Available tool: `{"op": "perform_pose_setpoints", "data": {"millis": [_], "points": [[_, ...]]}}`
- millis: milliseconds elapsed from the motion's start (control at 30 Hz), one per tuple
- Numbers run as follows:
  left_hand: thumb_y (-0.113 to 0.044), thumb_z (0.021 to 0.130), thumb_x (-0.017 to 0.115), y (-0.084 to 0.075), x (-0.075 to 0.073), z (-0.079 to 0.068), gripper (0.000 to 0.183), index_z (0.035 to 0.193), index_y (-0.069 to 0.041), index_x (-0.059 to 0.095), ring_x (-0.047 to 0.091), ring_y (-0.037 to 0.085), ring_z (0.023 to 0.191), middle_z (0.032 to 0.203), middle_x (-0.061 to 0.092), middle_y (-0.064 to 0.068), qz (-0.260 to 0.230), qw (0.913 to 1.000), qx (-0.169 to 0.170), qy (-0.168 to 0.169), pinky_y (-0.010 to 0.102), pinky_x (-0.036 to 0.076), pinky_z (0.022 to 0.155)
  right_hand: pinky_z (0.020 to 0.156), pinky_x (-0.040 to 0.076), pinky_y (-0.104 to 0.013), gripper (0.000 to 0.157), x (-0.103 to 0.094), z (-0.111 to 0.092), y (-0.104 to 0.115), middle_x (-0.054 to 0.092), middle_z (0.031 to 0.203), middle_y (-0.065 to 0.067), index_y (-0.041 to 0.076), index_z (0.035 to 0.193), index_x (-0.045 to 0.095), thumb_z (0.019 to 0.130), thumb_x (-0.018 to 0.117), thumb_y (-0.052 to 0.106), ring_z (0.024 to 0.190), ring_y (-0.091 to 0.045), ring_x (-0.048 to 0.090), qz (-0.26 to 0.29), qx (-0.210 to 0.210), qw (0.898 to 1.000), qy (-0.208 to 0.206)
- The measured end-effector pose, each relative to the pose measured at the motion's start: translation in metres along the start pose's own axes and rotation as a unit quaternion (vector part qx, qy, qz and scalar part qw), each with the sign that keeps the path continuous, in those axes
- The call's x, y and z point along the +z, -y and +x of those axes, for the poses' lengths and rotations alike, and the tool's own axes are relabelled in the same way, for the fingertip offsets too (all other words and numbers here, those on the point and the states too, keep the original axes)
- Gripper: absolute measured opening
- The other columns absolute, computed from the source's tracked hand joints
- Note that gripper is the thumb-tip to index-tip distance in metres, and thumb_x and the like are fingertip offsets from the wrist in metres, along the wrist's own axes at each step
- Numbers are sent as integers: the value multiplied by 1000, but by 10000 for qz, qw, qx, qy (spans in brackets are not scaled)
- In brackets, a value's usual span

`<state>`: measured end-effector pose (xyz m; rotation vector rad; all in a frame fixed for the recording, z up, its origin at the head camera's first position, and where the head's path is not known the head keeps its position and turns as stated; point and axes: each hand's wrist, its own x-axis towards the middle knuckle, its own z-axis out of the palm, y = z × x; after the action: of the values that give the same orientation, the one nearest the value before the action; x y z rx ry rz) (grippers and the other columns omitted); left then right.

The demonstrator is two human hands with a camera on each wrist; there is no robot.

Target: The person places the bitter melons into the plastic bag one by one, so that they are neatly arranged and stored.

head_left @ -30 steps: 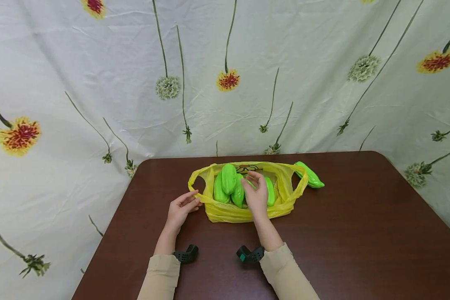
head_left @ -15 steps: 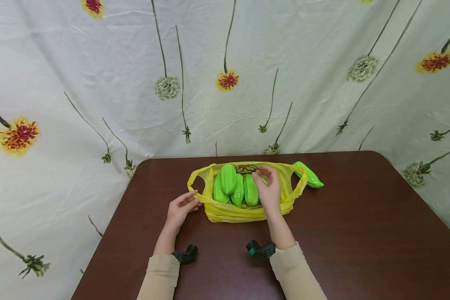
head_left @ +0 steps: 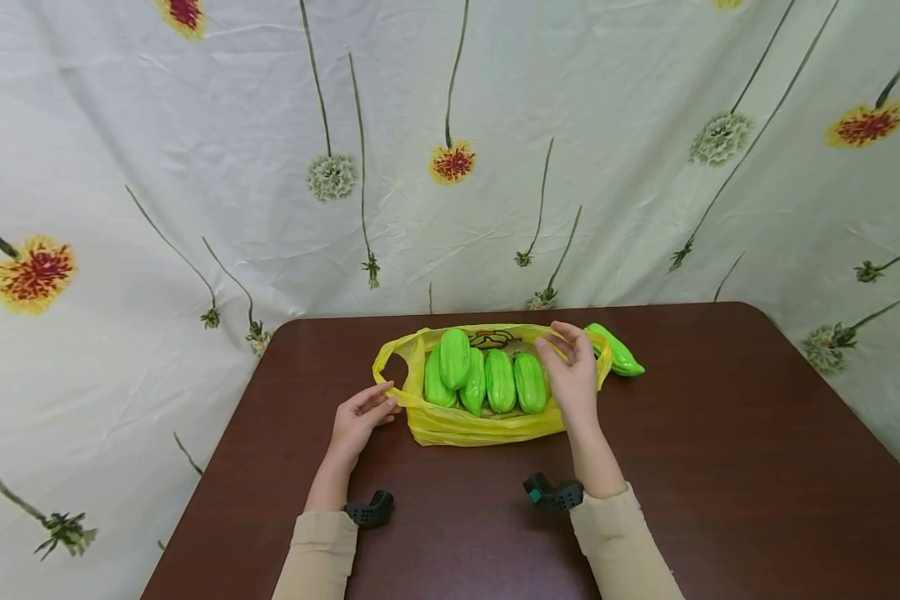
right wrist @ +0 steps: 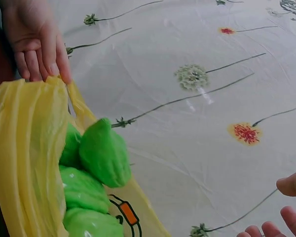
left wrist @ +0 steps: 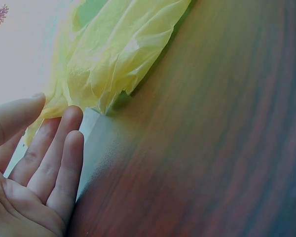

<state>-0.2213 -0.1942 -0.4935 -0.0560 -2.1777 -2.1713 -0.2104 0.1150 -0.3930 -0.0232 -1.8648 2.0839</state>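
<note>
A yellow plastic bag point(head_left: 480, 429) lies on the table with its mouth spread. Inside sit several bright green, ridged, gourd-like vegetables point(head_left: 501, 381), one resting on top of the others at the left. My left hand point(head_left: 360, 421) pinches the bag's left handle between thumb and fingers. Over the right end of the bag, my right hand point(head_left: 576, 379) has relaxed fingers, with thumb and fingertips apart and nothing between them. The right wrist view shows its thumb and fingertips point(right wrist: 292, 184) apart from the vegetables. Another green vegetable point(head_left: 624, 358) lies outside, just beyond the right handle.
The dark brown table point(head_left: 720, 433) has rounded far corners. Behind it hangs a white cloth point(head_left: 390, 167) printed with flowers. Each wrist wears a black device, such as the band point(head_left: 551, 493) on the right.
My right hand has moved rightward across the bag, from the middle to near the right handle, uncovering vegetables at the right. My left hand has stayed on the left handle.
</note>
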Motion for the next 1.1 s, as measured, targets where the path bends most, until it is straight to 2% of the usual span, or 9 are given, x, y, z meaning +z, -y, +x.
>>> {"op": "perform_pose_setpoints", "data": {"millis": [267, 500, 700, 900, 1100], "points": [[-10, 87, 67, 0, -1, 0, 41, 125, 3, 58, 68, 16, 80, 92, 66, 9, 22, 10000, -32, -18, 28, 55, 74, 101, 38, -36, 39, -18, 6, 6, 43, 131, -12, -3, 127, 44, 93, 59, 9, 121, -24, 46, -243, -69, 9995, -164], [-9, 87, 67, 0, 0, 1, 41, 125, 3, 58, 68, 17, 80, 91, 66, 8, 26, 10000, 0, -7, 28, 56, 74, 99, 42, -35, 39, -33, 10, 13, 43, 129, -10, -2, 128, 45, 93, 58, 9, 122, -27, 46, -216, -266, 9987, -376], [-11, 87, 67, 1, 0, 2, 43, 126, 4, 56, 68, 16, 80, 93, 66, 11, 80, 10000, -5, -4, 29, 55, 75, 98, 42, -32, 39, -46, 16, 17, 46, 126, -13, -3, 127, 46, 93, 60, 11, 117, -24, 48, -290, -405, 9968, -628], [-10, 87, 67, -2, 0, 1, 43, 126, 5, 56, 68, 19, 81, 94, 66, 14, 78, 10000, -45, 1, 30, 55, 75, 96, 42, -30, 40, -61, 21, 19, 52, 114, 1, -1, 126, 48, 92, 61, 14, 112, -17, 50, -379, -307, 9938, -1004], [-10, 87, 67, 2, 0, 2, 42, 126, 4, 57, 68, 17, 80, 94, 66, 14, 53, 10000, 3, 4, 29, 56, 74, 96, 42, -32, 39, -79, 25, 13, 52, 117, -2, 4, 124, 50, 90, 64, 18, 114, -17, 49, -441, -169, 9906, -1286]]}}
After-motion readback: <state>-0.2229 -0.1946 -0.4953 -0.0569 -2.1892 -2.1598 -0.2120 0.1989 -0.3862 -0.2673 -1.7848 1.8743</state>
